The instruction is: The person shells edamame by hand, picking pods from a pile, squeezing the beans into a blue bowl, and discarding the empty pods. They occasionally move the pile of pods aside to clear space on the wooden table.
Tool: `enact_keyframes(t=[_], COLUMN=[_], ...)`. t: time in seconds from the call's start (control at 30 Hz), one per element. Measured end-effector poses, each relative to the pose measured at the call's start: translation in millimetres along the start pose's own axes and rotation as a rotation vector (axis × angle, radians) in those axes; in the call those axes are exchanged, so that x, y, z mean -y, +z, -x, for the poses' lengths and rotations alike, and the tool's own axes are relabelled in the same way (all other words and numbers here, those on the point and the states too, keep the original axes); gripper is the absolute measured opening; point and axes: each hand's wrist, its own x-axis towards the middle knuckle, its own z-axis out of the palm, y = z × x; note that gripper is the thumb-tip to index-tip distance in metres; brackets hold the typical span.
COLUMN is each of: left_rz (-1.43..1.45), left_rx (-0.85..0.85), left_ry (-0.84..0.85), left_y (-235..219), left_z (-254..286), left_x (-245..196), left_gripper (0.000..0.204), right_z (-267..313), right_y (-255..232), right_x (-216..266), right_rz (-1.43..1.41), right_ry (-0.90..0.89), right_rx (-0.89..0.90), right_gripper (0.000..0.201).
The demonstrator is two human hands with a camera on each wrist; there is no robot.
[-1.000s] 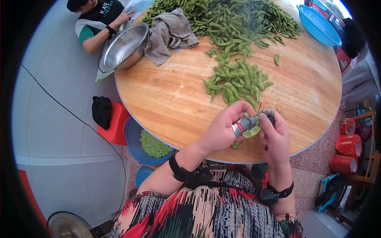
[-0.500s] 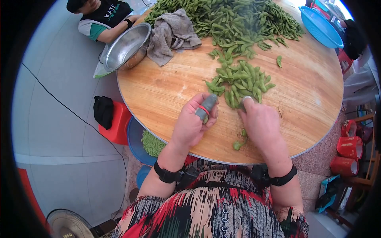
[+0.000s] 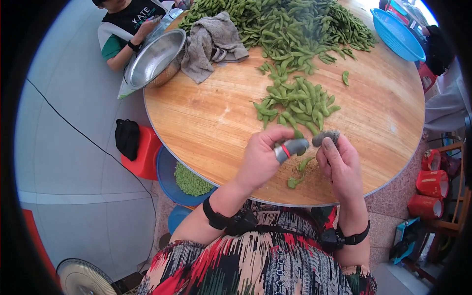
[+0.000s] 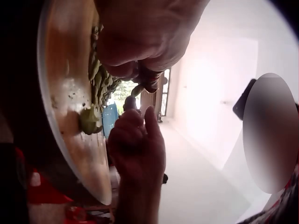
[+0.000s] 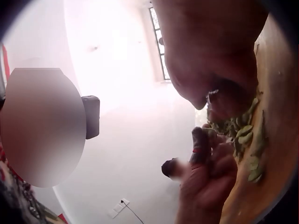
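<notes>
While both hands hover over the near table (image 3: 206,128) edge, the left hand (image 3: 260,157), fingers curled, pinches one pod (image 3: 301,150); whether the right hand (image 3: 339,164) grips anything, I cannot tell. Two pod piles (image 3: 295,104) lie beyond; two scraps (image 3: 299,173) below.

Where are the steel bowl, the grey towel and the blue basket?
steel bowl (image 3: 156,58), head view, on its inner wall.
grey towel (image 3: 211,39), head view, on the middle of the bunched cloth.
blue basket (image 3: 397,33), head view, on its inside mesh.
</notes>
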Motion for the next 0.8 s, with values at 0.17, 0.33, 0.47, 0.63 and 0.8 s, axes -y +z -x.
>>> enact_keyframes(t=[0.17,0.33,0.47,0.63,0.8], left_rz=[0.639,0.690,0.479,0.181,0.378], left_rx=[-0.127,-0.189,-0.152,-0.184,-0.013], left_ry=[-0.445,-0.404,-0.280,-0.109,-0.471], left_y=[3.9,7.3,8.8,12.3,7.9], left_z=[1.0,2.6,0.2,2.6,0.7], left_x=[-0.7,9.1,10.0,10.1,-1.6], left_gripper=[0.016,0.016,0.012,0.012,0.012], right_z=[6.0,1.1,1.0,-3.5,-4.0], right_y=[4.8,-1.2,3.2,5.7,9.6], right_x=[-6.1,-12.5,-3.7,-11.0,-9.3], right_rz=[-0.091,-0.056,-0.170,-0.284,0.001], right_ry=[0.084,0.145,0.224,0.255,0.142], right_rx=[0.120,0.234,0.251,0.213,0.113], right_gripper=[0.019,0.020,0.020,0.017,0.012])
